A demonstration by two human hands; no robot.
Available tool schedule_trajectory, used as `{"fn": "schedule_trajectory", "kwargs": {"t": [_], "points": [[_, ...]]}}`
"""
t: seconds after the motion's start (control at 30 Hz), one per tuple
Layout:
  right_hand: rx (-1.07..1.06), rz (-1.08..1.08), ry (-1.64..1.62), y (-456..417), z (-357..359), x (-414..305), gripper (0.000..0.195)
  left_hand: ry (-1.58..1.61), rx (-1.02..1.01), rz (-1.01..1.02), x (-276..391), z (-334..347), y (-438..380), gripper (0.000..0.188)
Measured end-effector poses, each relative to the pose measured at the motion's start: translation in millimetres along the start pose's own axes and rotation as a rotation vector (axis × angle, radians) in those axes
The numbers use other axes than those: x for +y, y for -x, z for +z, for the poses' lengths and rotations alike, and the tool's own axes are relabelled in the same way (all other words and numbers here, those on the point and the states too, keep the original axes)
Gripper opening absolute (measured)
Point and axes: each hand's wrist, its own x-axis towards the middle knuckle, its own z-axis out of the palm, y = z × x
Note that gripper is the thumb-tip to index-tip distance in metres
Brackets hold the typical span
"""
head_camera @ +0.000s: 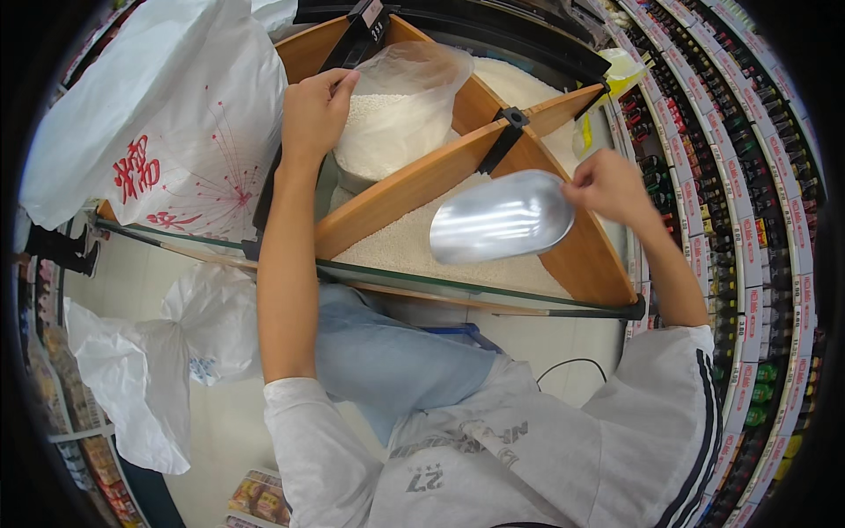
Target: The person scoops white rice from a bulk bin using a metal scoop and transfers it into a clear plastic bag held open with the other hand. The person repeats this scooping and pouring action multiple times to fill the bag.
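My left hand (321,109) pinches the rim of a clear plastic bag (422,76) at the upper middle. White rice grains (383,148) fill the lower part of this bag, which rests in a bin compartment on more grains. On the right, my right hand (604,188) grips the handle end of a shiny metal scoop (502,214). The scoop is over the front compartment of loose rice (403,241), and its inside shows no grains. A wooden divider (409,185) lies between the bag and the scoop.
Large white printed sacks (198,119) stand at left, with a knotted white bag (165,356) below. A glass edge (462,284) fronts the bin; black brackets (505,138) join its dividers. Shelves of bottles (746,198) line the right. A person's legs (63,247) show at far left.
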Motion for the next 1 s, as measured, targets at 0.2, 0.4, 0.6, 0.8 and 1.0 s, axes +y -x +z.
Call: {"fn": "schedule_trajectory", "kwargs": {"t": [0.2, 0.4, 0.6, 0.8, 1.0], "points": [[-0.05, -0.111, -0.128, -12.4, 93.6, -5.3, 0.028, 0.006, -0.009, -0.001, 1.1, 6.3, -3.6, 0.025], [-0.037, -0.163, -0.205, 0.7, 162.1, -33.3, 0.026, 0.027, -0.028, -0.05, 3.5, 6.7, -1.7, 0.024], [-0.092, -0.129, -0.271, -6.1, 167.8, -32.8, 0.026, 0.032, -0.002, -0.012, 4.3, 5.8, 0.3, 0.024], [-0.158, -0.097, -0.319, -17.1, 188.6, -24.7, 0.028, 0.036, -0.012, -0.027, 1.8, 6.1, -0.1, 0.024], [-0.21, -0.087, -0.43, -22.7, 222.8, -11.6, 0.03, 0.03, -0.017, -0.026, 1.8, 6.7, -1.3, 0.024]]}}
